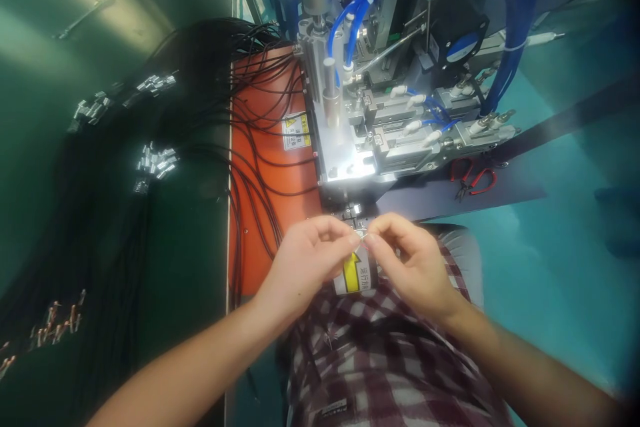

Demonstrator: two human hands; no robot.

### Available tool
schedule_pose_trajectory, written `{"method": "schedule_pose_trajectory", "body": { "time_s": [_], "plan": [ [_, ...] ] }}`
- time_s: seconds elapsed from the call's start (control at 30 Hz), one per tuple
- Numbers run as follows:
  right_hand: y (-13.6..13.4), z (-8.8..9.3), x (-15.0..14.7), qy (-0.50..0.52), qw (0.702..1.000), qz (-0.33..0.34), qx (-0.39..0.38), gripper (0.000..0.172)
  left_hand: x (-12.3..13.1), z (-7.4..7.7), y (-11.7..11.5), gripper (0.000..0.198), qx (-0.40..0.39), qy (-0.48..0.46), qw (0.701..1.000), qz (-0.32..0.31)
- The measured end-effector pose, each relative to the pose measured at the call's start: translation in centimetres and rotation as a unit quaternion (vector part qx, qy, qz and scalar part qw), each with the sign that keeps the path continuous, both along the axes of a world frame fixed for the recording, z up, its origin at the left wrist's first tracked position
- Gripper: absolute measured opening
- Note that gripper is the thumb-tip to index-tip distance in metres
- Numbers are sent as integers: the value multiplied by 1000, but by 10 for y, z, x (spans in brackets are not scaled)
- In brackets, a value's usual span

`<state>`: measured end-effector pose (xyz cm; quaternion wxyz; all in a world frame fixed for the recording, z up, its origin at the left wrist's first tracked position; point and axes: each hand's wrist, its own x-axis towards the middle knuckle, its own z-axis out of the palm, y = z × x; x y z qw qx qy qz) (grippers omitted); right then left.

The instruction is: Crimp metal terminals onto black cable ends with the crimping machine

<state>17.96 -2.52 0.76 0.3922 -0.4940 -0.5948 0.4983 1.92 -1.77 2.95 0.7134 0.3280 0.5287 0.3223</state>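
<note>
Thumb and forefinger of my left hand (320, 250) are closed in a pinch on thin pale wires (362, 236). My right hand (411, 259) pinches the same wires from the other side, so the fingertips of both hands nearly meet. What the wires join to is hidden by my fingers. Just beyond them is the small metal front end (354, 209) of the machine. Below and behind the fingertips shows a white label (353, 275) with a yellow arrow.
A metal machine (345, 147) with blue air hoses (520, 7) stands ahead. Black cables (260, 167) cross an orange plate (280, 203) to the left. Cable bundles with shiny metal ends (156, 163) lie on the green surface. Red-handled pliers (470, 183) lie at right.
</note>
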Motion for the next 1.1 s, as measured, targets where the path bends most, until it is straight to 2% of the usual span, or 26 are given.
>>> {"method": "schedule_pose_trajectory", "body": {
  "time_s": [0.13, 0.23, 0.5, 0.67, 0.73, 1.0, 1.1],
  "plan": [
    [1, 0, 1, 30, 998, 17, -49, 18, 0, -2, -1, 20, -4, 8, 1000, 4],
    [2, 1, 1, 33, 998, 10, -51, 17, 0, -3, -1, 20, 0, 19, 1000, -1],
    [2, 4, -1, -45, 998, -7, 40, 14, -1, -4, -2, 20, 12, 27, 999, -14],
    [5, 3, 1, 14, 997, 0, -74, 18, -1, -4, -1, 19, 6, 39, 999, -12],
    [7, 3, 3, 29, 995, 5, -94, 19, -2, -4, -1, 19, 5, 44, 999, -13],
    [9, 8, 2, -25, 999, 14, -42, 16, -1, -4, -1, 21, 11, 46, 999, -18],
    [9, 10, 2, -16, 998, 14, -58, 18, -1, -4, -2, 20, 15, 52, 998, -14]
  ]
}}
